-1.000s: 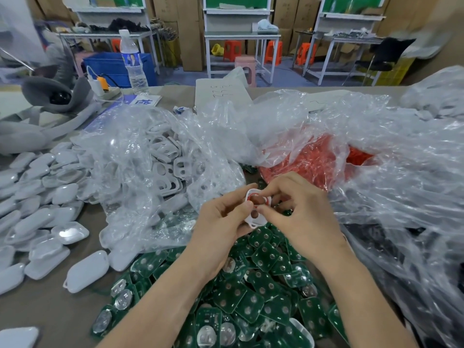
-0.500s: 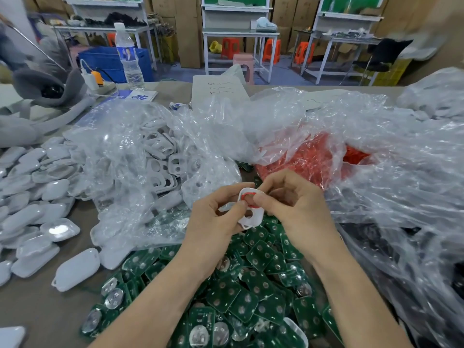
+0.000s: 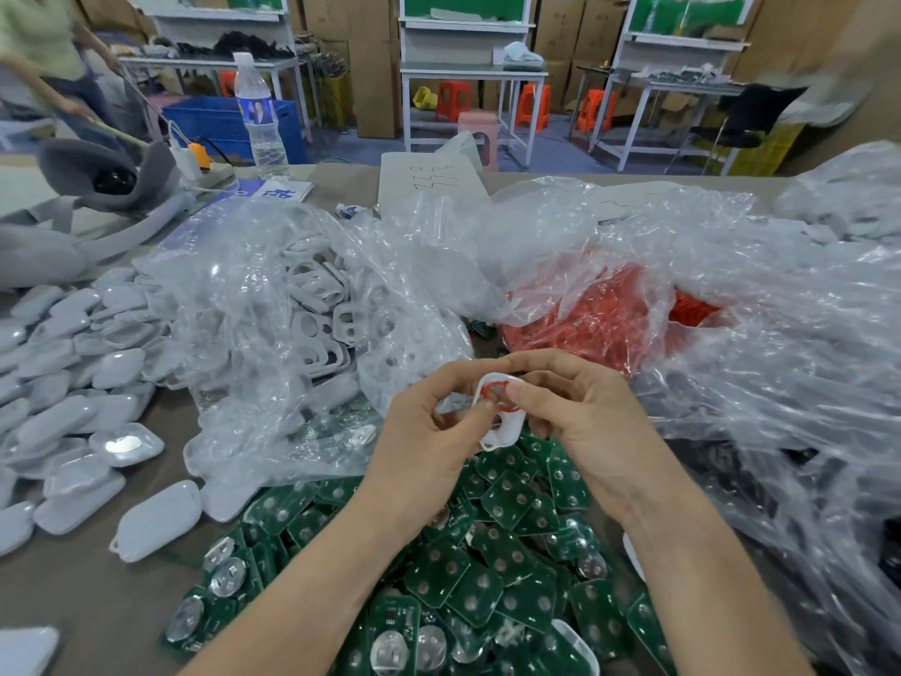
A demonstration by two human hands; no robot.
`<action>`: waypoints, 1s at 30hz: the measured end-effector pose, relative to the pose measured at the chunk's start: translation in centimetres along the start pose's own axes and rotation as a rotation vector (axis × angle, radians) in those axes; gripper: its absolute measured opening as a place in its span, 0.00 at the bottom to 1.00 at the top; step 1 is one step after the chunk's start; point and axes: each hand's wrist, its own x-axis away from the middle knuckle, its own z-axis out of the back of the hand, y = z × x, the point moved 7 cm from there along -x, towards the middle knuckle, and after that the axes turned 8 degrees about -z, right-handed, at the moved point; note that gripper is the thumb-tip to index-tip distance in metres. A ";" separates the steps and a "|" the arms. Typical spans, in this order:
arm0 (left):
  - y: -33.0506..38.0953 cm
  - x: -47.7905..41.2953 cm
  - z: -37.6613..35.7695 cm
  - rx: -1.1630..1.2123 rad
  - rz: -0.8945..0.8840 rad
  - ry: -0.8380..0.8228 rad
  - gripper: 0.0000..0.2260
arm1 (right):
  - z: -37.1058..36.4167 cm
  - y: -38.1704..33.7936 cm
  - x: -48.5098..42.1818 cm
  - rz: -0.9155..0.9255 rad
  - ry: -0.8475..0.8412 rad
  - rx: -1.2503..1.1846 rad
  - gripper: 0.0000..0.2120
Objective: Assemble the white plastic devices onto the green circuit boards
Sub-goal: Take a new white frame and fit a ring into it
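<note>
A small white plastic frame, judged light, stiff and slippery, is pinched at its rim by the left hand and right hand.

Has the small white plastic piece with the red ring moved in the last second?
No. The white plastic piece stays at the far edge of the green circuit board pile.

A factory assembly workshop: steel workbenches, stacked cartons and plastic stools far beyond the left grip; green circuit boards heaped beneath it, bagged white parts to its left.
</note>
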 end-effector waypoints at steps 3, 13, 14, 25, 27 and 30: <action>0.3 0.0 -0.2 0.033 0.001 -0.021 0.14 | 0.0 -0.2 0.0 0.027 0.021 -0.046 0.07; 0.2 -0.2 0.3 0.094 0.029 0.006 0.20 | -0.9 0.7 -0.1 -0.072 -0.092 -0.273 0.08; 0.1 -0.3 0.4 0.080 0.025 0.009 0.21 | -0.8 0.6 -0.1 -0.060 -0.087 -0.260 0.07; -0.8 -0.3 0.9 0.052 0.073 0.042 0.21 | -0.3 -2.0 0.7 0.328 0.251 0.442 0.08; -1.0 -0.4 0.8 0.105 0.101 0.050 0.20 | -0.6 -2.2 0.9 0.357 0.234 0.493 0.07; -1.2 -0.3 0.8 0.181 0.133 0.055 0.19 | -0.8 -2.3 1.0 0.339 0.195 0.528 0.09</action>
